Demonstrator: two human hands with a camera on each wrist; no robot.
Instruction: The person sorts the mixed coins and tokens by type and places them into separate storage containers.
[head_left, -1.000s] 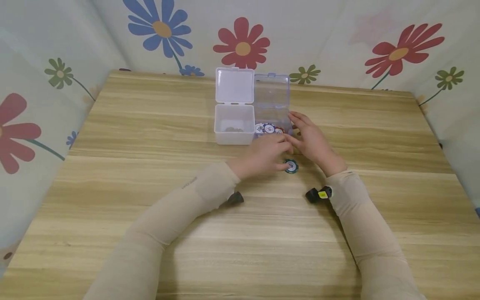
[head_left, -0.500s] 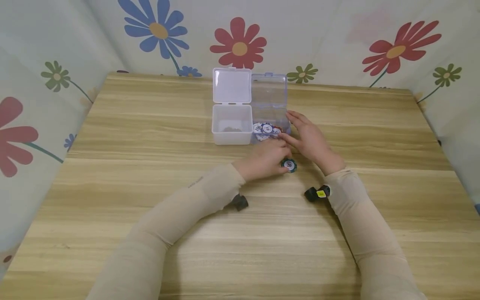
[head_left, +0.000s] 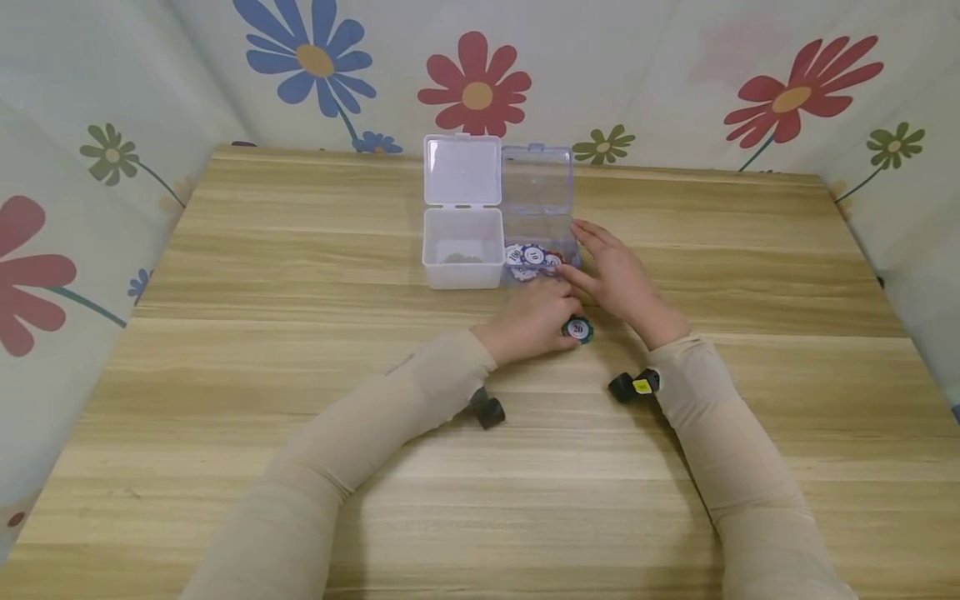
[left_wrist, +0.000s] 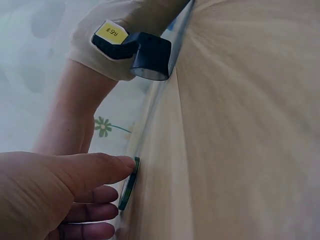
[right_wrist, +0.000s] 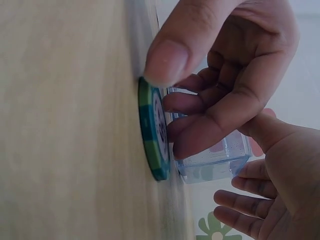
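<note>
A green poker chip (head_left: 577,330) marked 20 is at the front right of two lidded boxes; in the left wrist view the chip (left_wrist: 129,184) shows nearly edge-on. My left hand (head_left: 534,318) pinches its edges between thumb and forefinger, the other fingers curled beyond. In the right wrist view the thumb (right_wrist: 167,62) covers the chip's near edge. Several more chips (head_left: 534,256) lie in the clear bluish box (head_left: 566,227). My right hand (head_left: 626,279) rests against this box, thumb at its front rim and straight fingers along its right side.
A white box (head_left: 465,276) with its lid raised stands left of the clear one, some small brownish things in its bottom. The clear box's lid (head_left: 537,181) is raised too. A flower-patterned curtain (head_left: 652,75) hangs behind the wooden table (head_left: 300,242).
My left hand has drawn slightly back from the clear box's front, uncovering more chips there, and its thumb and forefinger have settled on the green chip. My right hand stays at the box.
</note>
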